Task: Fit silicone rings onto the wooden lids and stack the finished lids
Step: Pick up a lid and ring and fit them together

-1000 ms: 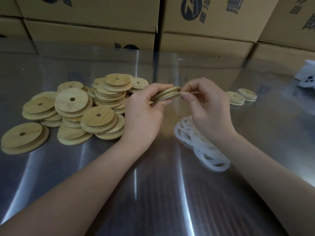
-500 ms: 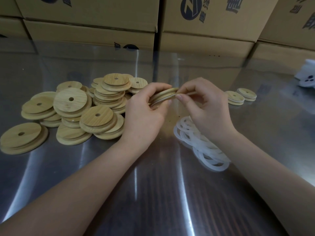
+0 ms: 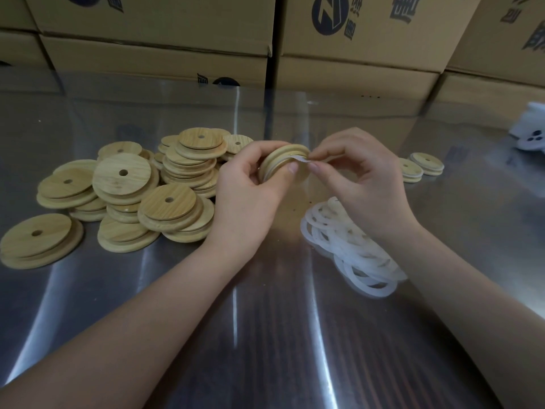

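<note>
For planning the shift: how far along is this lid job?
Looks done: two lids set apart, far right. In hand: the left hand holds a lid, the right hand pinches a ring onto it. Left: a large lid pile and a ring heap.

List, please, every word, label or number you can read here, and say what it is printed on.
Nothing reads in full.
Top middle box: round dark logo and Chinese characters, cropped by the frame edge, unreadable.
Right box: character fragments only, unreadable.
Lower left box: partial logo and character at the table edge, unreadable.
Lids, rings: no print visible.
</note>
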{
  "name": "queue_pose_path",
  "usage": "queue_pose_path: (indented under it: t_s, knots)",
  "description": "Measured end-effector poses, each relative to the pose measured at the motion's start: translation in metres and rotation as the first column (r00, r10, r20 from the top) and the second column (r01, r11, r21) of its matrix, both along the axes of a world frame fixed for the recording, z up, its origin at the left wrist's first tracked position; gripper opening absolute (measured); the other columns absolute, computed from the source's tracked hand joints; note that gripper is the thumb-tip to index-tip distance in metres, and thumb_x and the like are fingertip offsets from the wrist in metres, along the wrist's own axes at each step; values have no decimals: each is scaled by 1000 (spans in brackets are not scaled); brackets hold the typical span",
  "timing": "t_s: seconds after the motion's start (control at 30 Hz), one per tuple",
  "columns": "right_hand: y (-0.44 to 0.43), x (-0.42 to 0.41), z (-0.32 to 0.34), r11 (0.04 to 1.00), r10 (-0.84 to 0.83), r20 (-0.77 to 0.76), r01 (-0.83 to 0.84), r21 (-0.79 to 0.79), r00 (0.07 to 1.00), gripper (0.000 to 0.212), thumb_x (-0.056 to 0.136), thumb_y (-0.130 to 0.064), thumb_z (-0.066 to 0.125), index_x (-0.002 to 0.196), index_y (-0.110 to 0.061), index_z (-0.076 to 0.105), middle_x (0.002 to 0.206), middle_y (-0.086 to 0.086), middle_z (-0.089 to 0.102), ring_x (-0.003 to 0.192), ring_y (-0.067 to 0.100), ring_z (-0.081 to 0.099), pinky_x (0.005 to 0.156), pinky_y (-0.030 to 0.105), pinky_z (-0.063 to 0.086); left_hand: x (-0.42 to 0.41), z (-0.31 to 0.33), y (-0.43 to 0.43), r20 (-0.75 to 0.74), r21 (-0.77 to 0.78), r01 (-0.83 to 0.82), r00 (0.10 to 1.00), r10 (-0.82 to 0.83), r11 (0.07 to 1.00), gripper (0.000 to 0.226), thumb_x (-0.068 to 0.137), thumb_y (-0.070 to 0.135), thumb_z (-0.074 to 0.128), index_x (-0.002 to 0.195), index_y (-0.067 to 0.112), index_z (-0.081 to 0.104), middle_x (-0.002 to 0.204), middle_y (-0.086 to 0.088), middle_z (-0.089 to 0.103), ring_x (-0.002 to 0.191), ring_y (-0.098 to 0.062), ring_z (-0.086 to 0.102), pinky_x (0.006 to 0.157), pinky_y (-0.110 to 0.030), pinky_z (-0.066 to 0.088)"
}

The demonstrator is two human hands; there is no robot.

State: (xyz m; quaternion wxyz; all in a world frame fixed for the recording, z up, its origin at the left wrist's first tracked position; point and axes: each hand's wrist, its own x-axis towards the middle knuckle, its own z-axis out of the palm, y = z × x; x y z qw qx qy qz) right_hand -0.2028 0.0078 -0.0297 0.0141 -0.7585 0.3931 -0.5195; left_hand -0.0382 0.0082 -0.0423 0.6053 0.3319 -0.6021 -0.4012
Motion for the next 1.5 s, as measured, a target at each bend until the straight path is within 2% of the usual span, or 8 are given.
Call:
queue_pose_path:
  t_s: [0.23,0.37,0.57,0.8,0.93,1.13,1.3,1.5]
  knots:
    - [1,2,0,1000,22,-6,-22,8,1000,4,85,-1,70,86,-5,71,91,7,65,91,11,61,78,19,48,1,-2,-2,13,44,52,999,-53,998,26,86,9,72,98,32,70,93,13,72,95,-10,68,86,-44,59]
    - [2,3,1,999,3,15,-4,43,1000,4,85,-1,69,84,-5,69,90,4,65,89,12,60,77,26,50,1,-1,-5,37,14,52,998,-52,999,25,85,5,72,94,28,71,87,13,72,92,-11,69,88,-44,57]
    - [3,5,2,994,-7,88,-2,106,996,14,85,-1,68,85,-15,66,88,1,64,87,13,61,76,29,51,3,-1,-8,66,-26,48,997,-47,998,28,83,3,73,93,29,71,85,17,72,88,-5,67,85,-33,56]
    - [5,6,3,996,-39,89,32,81,995,11,85,-3,69,84,-14,67,86,1,64,85,14,62,75,32,52,3,-2,-8,75,-47,61,996,-57,997,27,82,3,73,95,26,71,87,14,72,91,-6,68,85,-28,55]
    - [5,6,4,996,-49,70,44,71,996,11,85,-4,70,84,-14,67,85,-1,63,84,13,62,74,27,51,3,-1,-8,77,-57,54,996,-50,997,26,82,2,73,96,24,71,86,15,72,89,-5,67,84,-26,54]
    - [5,4,5,993,-53,65,45,109,996,5,84,-4,71,81,-8,69,85,2,64,84,11,61,75,22,50,4,-1,-5,67,-30,56,996,-54,998,25,83,3,73,97,23,71,86,15,72,90,-5,67,85,-29,55]
    - [6,6,7,994,-64,41,60,96,997,6,84,-4,71,81,-9,68,85,2,62,83,4,57,75,12,43,3,-2,-5,56,-25,55,997,-54,998,26,83,3,73,97,25,71,88,13,72,90,-6,68,86,-34,57]
    - [8,5,9,993,-56,35,52,108,998,8,85,-5,71,81,-11,68,82,-4,58,81,4,56,72,17,44,3,-2,-5,37,-14,57,998,-56,998,27,83,4,73,95,28,71,88,13,73,91,-8,69,87,-41,58]
